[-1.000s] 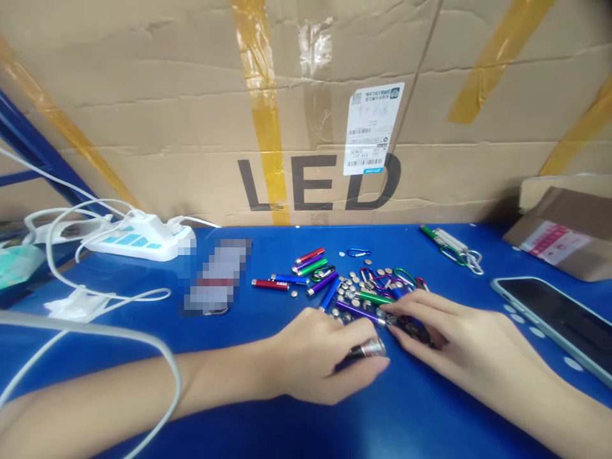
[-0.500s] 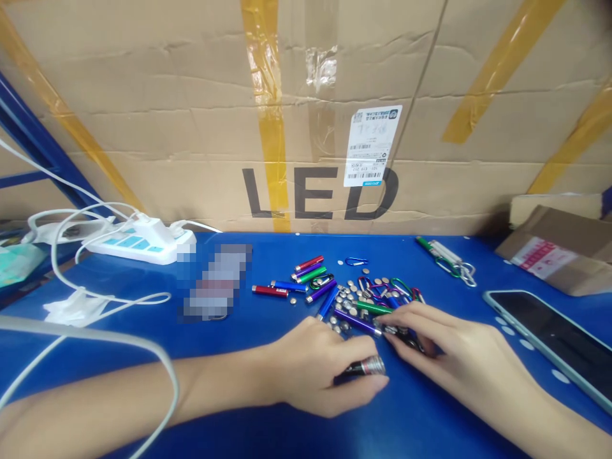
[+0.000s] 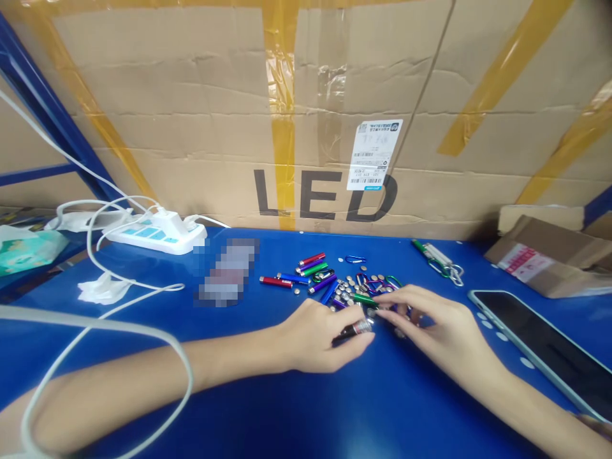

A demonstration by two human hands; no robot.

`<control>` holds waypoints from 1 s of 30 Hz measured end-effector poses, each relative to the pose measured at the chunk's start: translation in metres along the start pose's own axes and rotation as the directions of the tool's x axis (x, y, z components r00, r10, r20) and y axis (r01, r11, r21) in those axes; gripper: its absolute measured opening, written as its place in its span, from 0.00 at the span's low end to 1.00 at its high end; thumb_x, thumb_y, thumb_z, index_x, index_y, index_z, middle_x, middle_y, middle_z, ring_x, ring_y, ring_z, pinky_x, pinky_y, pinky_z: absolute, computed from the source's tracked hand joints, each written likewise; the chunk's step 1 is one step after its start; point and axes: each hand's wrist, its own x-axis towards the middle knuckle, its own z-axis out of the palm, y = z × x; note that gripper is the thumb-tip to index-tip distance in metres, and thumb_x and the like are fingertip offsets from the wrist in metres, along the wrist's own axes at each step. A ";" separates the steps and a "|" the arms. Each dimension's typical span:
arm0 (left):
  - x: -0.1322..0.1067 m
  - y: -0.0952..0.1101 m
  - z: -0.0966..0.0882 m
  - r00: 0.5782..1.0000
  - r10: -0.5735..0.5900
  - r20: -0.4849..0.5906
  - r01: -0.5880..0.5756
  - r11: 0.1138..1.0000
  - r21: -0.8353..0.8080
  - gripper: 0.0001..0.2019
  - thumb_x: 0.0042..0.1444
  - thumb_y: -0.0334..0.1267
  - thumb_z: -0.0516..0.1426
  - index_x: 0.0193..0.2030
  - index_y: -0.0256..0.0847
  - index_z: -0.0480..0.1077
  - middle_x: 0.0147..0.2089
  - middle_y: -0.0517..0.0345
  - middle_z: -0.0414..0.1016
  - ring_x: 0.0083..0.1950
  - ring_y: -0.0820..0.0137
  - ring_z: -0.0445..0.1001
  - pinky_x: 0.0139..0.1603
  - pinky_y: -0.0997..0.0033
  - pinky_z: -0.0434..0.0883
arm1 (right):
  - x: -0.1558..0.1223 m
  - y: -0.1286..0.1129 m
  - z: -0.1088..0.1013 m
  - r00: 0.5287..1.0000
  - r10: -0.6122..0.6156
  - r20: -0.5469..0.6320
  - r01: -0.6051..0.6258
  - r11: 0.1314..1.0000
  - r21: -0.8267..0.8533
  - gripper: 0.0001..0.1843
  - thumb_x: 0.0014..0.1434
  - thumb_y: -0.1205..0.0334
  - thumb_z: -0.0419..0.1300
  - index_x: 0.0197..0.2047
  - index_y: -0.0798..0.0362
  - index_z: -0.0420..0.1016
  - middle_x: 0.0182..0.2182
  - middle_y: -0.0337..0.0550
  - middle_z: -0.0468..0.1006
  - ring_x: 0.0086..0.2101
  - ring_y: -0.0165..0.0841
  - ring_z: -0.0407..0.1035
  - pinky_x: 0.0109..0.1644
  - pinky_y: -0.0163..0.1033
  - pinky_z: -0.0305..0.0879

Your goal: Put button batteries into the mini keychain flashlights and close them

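Note:
A small black metal torch tube with a silver end lies in my left hand, wrapped by its fingers, silver end to the right. My right hand reaches into the pile with thumb and forefinger brought together. A small silver disc shows at its thumb tip; whether it is gripped I cannot tell. Touching or close to the forefinger is a green tube. Silver button cells, blue and purple tubes and coloured carabiner clips lie about. My right hand hides part of the pile.
On the right rest a phone and a small cardboard box. Green and white tubes with clips lie behind. A power strip and a looping white cable are on the left. A large carton walls the back.
The view has shifted slightly. My right hand's fingertips have moved left to the green tube's end, away from a black item beneath them. My left hand still holds the black torch tube.

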 end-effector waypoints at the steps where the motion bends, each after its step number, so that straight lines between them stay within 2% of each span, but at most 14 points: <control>1: 0.000 0.000 0.000 1.000 -0.001 0.007 0.001 1.000 0.010 0.11 0.60 0.39 0.48 0.28 0.40 0.61 0.17 0.67 0.56 0.17 0.76 0.60 0.19 0.78 0.54 | 0.001 -0.001 -0.001 0.999 0.045 -0.017 -0.044 0.998 0.049 0.10 0.57 0.56 0.58 0.36 0.52 0.77 0.30 0.43 0.78 0.25 0.29 0.70 0.28 0.33 0.69; 4: 0.000 0.002 0.000 1.000 0.013 0.020 -0.014 0.999 0.051 0.11 0.60 0.39 0.47 0.28 0.40 0.61 0.17 0.66 0.58 0.18 0.75 0.62 0.19 0.78 0.54 | 0.003 -0.006 0.000 0.967 0.252 -0.026 -0.235 0.931 0.280 0.11 0.52 0.54 0.63 0.34 0.53 0.77 0.29 0.43 0.78 0.27 0.31 0.72 0.32 0.35 0.72; 7: -0.001 0.003 0.000 0.999 0.016 0.042 -0.019 0.996 0.083 0.11 0.61 0.39 0.47 0.29 0.40 0.62 0.17 0.65 0.61 0.18 0.74 0.63 0.20 0.77 0.55 | 0.001 -0.011 0.003 0.911 0.398 0.108 -0.387 0.733 0.560 0.15 0.46 0.53 0.67 0.34 0.54 0.76 0.30 0.43 0.79 0.30 0.32 0.74 0.36 0.35 0.74; 9: 0.000 0.004 -0.001 0.998 0.003 0.061 -0.009 0.996 0.090 0.10 0.62 0.39 0.47 0.31 0.40 0.62 0.18 0.65 0.64 0.18 0.74 0.64 0.20 0.76 0.55 | -0.002 -0.013 0.004 0.883 0.415 0.221 -0.449 0.602 0.660 0.15 0.45 0.55 0.69 0.35 0.54 0.76 0.31 0.43 0.80 0.32 0.31 0.75 0.39 0.33 0.73; 11: 0.000 0.003 -0.001 0.997 -0.010 0.078 0.002 0.995 0.100 0.10 0.63 0.40 0.46 0.33 0.40 0.63 0.19 0.64 0.65 0.19 0.74 0.65 0.20 0.76 0.56 | -0.004 -0.015 0.004 0.862 0.414 0.290 -0.485 0.511 0.710 0.14 0.46 0.57 0.68 0.36 0.53 0.76 0.31 0.41 0.80 0.32 0.28 0.75 0.40 0.30 0.72; 14: -0.001 0.002 -0.001 0.994 -0.024 0.102 0.012 0.993 0.119 0.11 0.64 0.41 0.45 0.35 0.40 0.63 0.20 0.64 0.66 0.19 0.73 0.66 0.19 0.76 0.56 | -0.004 -0.017 0.004 0.846 0.422 0.327 -0.503 0.425 0.753 0.13 0.46 0.59 0.69 0.35 0.52 0.76 0.28 0.38 0.79 0.30 0.25 0.74 0.37 0.26 0.71; 16: -0.001 0.002 -0.001 0.993 -0.029 0.118 0.013 0.991 0.130 0.11 0.64 0.41 0.44 0.36 0.40 0.63 0.20 0.64 0.66 0.19 0.73 0.67 0.19 0.76 0.56 | -0.003 -0.019 0.005 0.840 0.427 0.335 -0.509 0.406 0.759 0.12 0.43 0.61 0.71 0.33 0.53 0.77 0.27 0.38 0.79 0.28 0.24 0.73 0.35 0.24 0.70; 20: -0.002 0.000 0.000 0.989 -0.005 0.151 -0.021 0.986 0.167 0.13 0.65 0.42 0.43 0.37 0.40 0.63 0.20 0.63 0.68 0.19 0.72 0.67 0.20 0.75 0.56 | -0.003 -0.019 0.008 0.839 0.426 0.339 -0.516 0.427 0.743 0.11 0.40 0.61 0.71 0.29 0.53 0.77 0.26 0.39 0.79 0.28 0.26 0.73 0.34 0.26 0.70; 23: -0.003 -0.001 0.002 0.986 0.037 0.164 -0.070 0.977 0.203 0.15 0.66 0.44 0.40 0.38 0.40 0.63 0.21 0.62 0.68 0.20 0.71 0.68 0.21 0.74 0.57 | -0.003 -0.016 0.007 0.854 0.404 0.327 -0.505 0.498 0.705 0.11 0.42 0.59 0.70 0.29 0.53 0.77 0.26 0.40 0.79 0.27 0.28 0.74 0.32 0.29 0.71; 26: -0.004 0.000 0.003 0.982 0.052 0.182 -0.092 0.971 0.220 0.18 0.66 0.46 0.38 0.39 0.39 0.63 0.22 0.60 0.69 0.22 0.70 0.68 0.22 0.74 0.59 | -0.002 -0.014 0.001 0.897 0.333 0.291 -0.442 0.690 0.573 0.09 0.46 0.57 0.67 0.28 0.54 0.77 0.26 0.41 0.78 0.25 0.29 0.73 0.30 0.30 0.70; 28: -0.003 0.002 0.002 0.980 0.044 0.195 -0.087 0.972 0.219 0.18 0.66 0.47 0.39 0.39 0.39 0.63 0.23 0.59 0.68 0.23 0.69 0.68 0.24 0.73 0.61 | -0.001 -0.013 -0.004 0.938 0.233 0.256 -0.326 0.842 0.429 0.08 0.50 0.58 0.65 0.27 0.54 0.78 0.24 0.41 0.77 0.24 0.28 0.71 0.29 0.31 0.68; 30: -0.002 0.004 0.001 0.980 0.032 0.198 -0.075 0.974 0.214 0.17 0.65 0.44 0.39 0.38 0.37 0.62 0.25 0.57 0.69 0.25 0.69 0.67 0.28 0.72 0.63 | -0.001 -0.010 -0.008 0.966 0.110 0.234 -0.180 0.936 0.304 0.09 0.54 0.59 0.62 0.26 0.54 0.77 0.23 0.41 0.76 0.24 0.27 0.69 0.28 0.31 0.66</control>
